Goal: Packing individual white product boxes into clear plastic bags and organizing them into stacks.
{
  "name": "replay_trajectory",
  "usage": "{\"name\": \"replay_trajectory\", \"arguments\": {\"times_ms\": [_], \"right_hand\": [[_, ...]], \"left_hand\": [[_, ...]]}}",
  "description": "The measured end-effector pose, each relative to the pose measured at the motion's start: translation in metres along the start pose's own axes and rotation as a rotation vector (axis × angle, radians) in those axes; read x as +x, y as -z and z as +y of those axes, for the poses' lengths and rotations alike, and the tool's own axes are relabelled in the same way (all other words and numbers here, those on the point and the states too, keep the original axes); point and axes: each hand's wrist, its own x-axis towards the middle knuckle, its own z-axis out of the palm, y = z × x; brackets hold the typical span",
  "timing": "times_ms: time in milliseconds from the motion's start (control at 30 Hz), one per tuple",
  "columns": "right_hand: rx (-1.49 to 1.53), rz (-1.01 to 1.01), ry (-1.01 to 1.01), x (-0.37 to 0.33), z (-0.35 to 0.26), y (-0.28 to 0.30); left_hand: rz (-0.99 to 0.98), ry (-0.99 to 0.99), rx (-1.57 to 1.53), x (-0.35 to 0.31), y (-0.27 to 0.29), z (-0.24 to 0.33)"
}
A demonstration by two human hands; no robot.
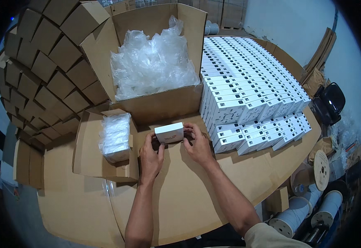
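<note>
Between my two hands is a small white box [169, 133] with a faint reddish print on its face. My left hand [150, 155] grips its left end, thumb in front. The fingers of my right hand [198, 144] close on its right end. Just left of my left hand stands an open brown carton [90, 155] holding a row of white boxes in clear plastic bags [116, 136]. To the right of my right hand rise stacked white boxes [230, 111] in many tight rows.
Behind my hands, a large open carton [159, 103] is heaped with clear plastic bags [151, 62]. Brown cartons [48, 70] are piled at the left. Cardboard [188, 206] covers the table. Cable spools [290, 215] and a black chair [331, 101] stand beyond its right edge.
</note>
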Motion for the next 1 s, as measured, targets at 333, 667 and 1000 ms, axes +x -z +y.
{"name": "replay_trajectory", "arguments": {"times_ms": [333, 667, 1000], "right_hand": [[-0.285, 0.15, 0.168, -0.008, 0.002, -0.007], [-0.2, 0.185, 0.152, -0.005, 0.001, 0.003], [-0.234, 0.16, 0.129, -0.01, 0.001, -0.001]], "left_hand": [[0.339, -0.374, 0.13, -0.004, 0.013, 0.042], [0.382, -0.377, -0.019, 0.157, 0.015, 0.136], [0.191, -0.696, 0.314, 0.315, 0.01, 0.145]]}}
